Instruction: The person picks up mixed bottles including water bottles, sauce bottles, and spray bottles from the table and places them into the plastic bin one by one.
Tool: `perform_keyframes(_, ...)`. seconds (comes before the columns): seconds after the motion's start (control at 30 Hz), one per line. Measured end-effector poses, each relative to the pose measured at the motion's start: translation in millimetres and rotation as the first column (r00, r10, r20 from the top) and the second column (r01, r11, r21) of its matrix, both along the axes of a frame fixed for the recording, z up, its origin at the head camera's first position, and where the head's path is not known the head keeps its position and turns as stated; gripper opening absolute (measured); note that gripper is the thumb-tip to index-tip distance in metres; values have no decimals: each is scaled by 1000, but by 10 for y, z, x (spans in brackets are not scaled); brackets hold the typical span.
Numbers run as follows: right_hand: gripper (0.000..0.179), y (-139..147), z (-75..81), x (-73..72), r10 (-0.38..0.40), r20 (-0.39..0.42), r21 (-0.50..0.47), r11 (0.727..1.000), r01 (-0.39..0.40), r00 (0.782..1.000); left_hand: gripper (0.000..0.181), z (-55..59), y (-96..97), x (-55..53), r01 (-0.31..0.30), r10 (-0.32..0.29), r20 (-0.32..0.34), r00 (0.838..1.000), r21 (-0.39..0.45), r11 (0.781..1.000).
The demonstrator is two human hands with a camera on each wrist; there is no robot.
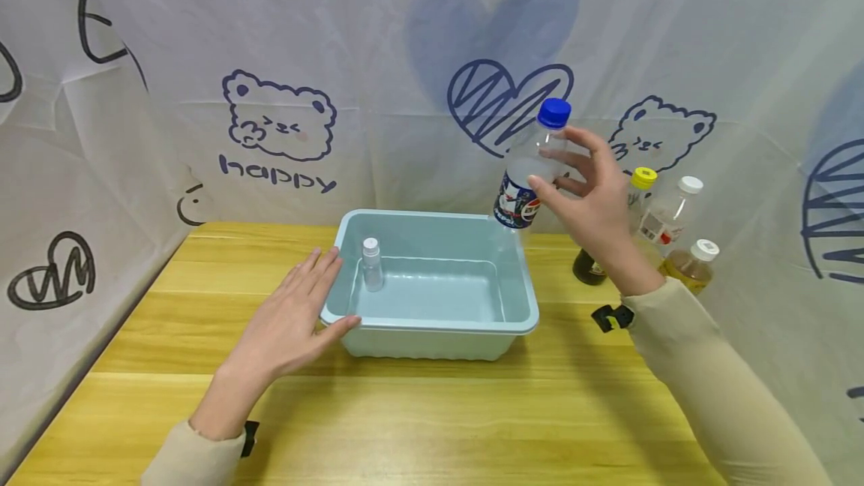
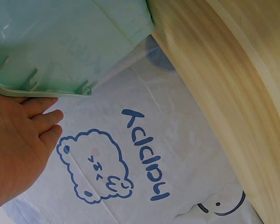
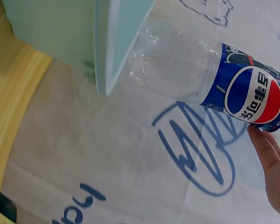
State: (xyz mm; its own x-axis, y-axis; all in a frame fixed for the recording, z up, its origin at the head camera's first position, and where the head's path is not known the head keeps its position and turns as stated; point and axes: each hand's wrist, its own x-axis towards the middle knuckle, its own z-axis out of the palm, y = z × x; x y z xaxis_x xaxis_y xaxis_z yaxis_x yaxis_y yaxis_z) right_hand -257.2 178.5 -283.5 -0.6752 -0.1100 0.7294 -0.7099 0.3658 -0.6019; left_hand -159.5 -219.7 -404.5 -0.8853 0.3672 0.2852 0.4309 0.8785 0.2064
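Observation:
My right hand (image 1: 590,193) grips a clear Pepsi bottle (image 1: 523,182) with a blue cap and dark blue label. Tilted slightly, the bottle hangs over the right back corner of a light green plastic tub (image 1: 432,325). In the right wrist view its clear base is beside the tub's rim (image 3: 107,56). Straight fingers of my left hand (image 1: 290,321) rest along the tub's left rim, the thumb at the front left corner. Inside the tub, at the left, a small clear bottle (image 1: 372,268) with a white cap stands upright.
Several bottles stand at the right of the wooden table (image 1: 432,418), partly behind my right arm: one with a yellow cap (image 1: 644,177), a clear one with a white cap (image 1: 668,212), and an amber one (image 1: 690,267). A printed curtain (image 1: 378,58) hangs behind.

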Motion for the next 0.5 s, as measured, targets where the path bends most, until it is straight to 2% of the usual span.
perform_keyframes(0.13,67,-113,-66,-61,89,40,1,996,-89,995,94,-1,2,4,-1,1,2,1000,-3,1000)
perform_keyframes(0.23,67,-197,-109,-96,124,103,8,992,-125,987,94,2,5,4,-4,4,16,1000,-6,1000)
perform_keyframes(0.33,67,-285,-141,-122,157,184,3,987,-160,970,94,9,5,6,-6,6,26,1000,-7,1000)
perform_keyframes(0.5,67,-441,-170,-186,224,275,-22,974,-226,935,94,11,3,8,-10,10,26,1000,-7,1000)
